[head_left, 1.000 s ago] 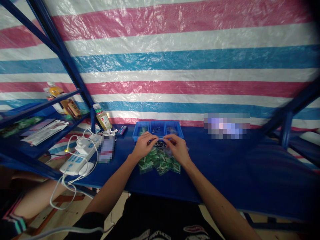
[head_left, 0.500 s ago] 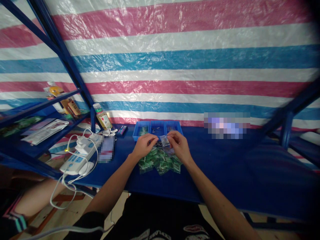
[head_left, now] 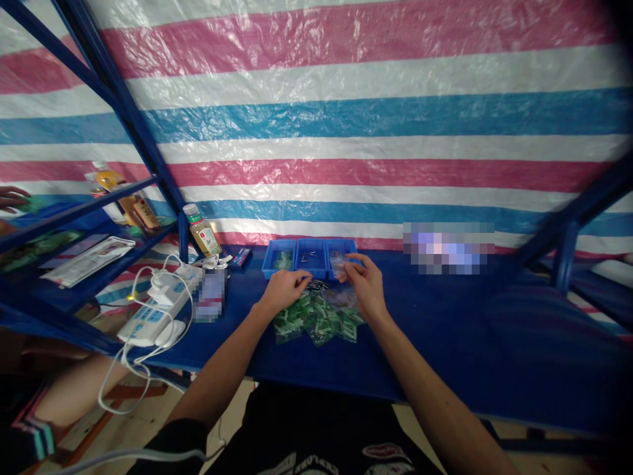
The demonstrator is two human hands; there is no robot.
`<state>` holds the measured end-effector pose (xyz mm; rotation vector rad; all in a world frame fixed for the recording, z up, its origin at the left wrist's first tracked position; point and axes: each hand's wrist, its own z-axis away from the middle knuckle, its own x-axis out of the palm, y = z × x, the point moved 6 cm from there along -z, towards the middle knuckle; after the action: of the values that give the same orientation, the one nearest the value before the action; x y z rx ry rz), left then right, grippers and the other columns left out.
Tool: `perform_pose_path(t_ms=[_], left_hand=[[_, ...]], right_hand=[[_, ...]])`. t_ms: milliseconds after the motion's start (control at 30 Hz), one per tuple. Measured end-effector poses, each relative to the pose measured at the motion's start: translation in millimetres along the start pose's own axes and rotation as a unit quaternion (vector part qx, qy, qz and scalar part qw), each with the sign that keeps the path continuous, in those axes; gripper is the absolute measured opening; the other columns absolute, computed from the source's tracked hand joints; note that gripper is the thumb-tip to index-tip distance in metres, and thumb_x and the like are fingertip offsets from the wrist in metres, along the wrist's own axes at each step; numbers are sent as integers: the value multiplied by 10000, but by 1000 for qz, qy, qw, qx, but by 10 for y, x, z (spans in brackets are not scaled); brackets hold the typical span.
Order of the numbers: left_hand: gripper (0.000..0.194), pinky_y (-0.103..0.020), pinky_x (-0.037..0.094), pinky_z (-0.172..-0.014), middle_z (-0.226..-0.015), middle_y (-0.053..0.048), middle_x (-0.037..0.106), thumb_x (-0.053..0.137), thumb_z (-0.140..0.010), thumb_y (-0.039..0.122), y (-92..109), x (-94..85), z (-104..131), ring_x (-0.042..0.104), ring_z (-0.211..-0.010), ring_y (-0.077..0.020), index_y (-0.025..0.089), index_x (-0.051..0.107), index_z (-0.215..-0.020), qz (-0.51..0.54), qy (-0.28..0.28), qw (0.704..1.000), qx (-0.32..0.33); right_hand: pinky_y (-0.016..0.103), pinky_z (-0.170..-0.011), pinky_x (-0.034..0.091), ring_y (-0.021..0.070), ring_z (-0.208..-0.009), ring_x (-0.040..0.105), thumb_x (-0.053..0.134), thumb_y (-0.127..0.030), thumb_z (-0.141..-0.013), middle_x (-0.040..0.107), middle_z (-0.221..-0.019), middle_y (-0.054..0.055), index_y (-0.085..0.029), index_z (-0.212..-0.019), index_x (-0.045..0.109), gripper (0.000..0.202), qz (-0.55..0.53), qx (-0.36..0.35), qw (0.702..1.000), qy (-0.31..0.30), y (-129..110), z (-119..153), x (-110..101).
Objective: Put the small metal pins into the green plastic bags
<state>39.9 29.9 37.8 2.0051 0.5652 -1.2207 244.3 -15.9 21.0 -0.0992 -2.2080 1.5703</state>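
Note:
My left hand (head_left: pixel 287 289) is closed in a pinch beside a small pile of dark metal pieces (head_left: pixel 317 285); anything between its fingertips is too small to make out. My right hand (head_left: pixel 368 285) reaches the near edge of the right blue bin (head_left: pixel 349 245), its fingers closed on a small clear plastic bag (head_left: pixel 339 265). Below both hands lies a heap of clear bags with green contents (head_left: pixel 316 320). More clear plastic (head_left: pixel 341 297) rests on the heap's upper right. The middle blue bin (head_left: pixel 311 267) holds a few thin metal pieces, and the left blue bin (head_left: pixel 270 260) has greenish bags.
On the left of the blue table (head_left: pixel 435 330) are a white power strip (head_left: pixel 148 320) with tangled cables, a blurred-out flat item (head_left: pixel 211 295) and a bottle (head_left: pixel 205 234). A blue rack (head_left: pixel 123 119) stands there, with another person's hand (head_left: pixel 12 198) beyond it.
My right hand has moved up and right from the centre to the right bin, away from my left hand. The left hand stays nearly in place. Another person's hand has appeared at far left.

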Motion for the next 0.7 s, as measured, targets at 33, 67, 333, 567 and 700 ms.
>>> perform_pose_path(t_ms=[33,67,333,567,700], left_hand=[[278,-256,443,-689,-807,-9,762,539,-1000,377,-6,-6,0,675,-728,-177,269,766,-1120,-6,0,1000,-6],[279,-257,446,-691,-798,-13,759,543,-998,378,-14,-11,1,675,-731,-182,270,766,-1125,-14,0,1000,-13],[271,-305,502,-802,-957,-45,783,555,-981,352,-85,19,3,711,-880,-241,305,767,-1144,-94,-37,994,-44],[301,-333,520,-870,-1058,-58,777,534,-989,397,-120,92,17,709,-981,-258,325,745,-1191,-124,-79,988,-49],[310,-335,523,-876,-1075,-47,773,522,-993,416,-127,113,19,706,-996,-255,339,731,-1208,-130,-84,987,-51]], right_hand=[[258,-511,503,155,-534,641,698,-354,-813,699,-732,-16,-235,-1112,560,350,-1,1,1000,-8,-20,12,24],[230,-447,448,135,-476,600,691,-342,-809,677,-697,-42,-249,-1102,537,344,-6,4,1000,-15,-41,27,46],[206,-368,240,88,-379,452,587,-255,-734,556,-492,-33,-174,-677,650,118,43,83,991,-91,-12,52,110],[293,-692,552,232,-885,743,711,-269,-691,739,-1156,95,-185,-1079,733,397,-55,82,994,48,35,-31,-93],[329,-767,571,246,-917,748,726,-287,-700,722,-1194,115,-182,-1052,705,368,-54,114,992,12,108,-19,-30]])
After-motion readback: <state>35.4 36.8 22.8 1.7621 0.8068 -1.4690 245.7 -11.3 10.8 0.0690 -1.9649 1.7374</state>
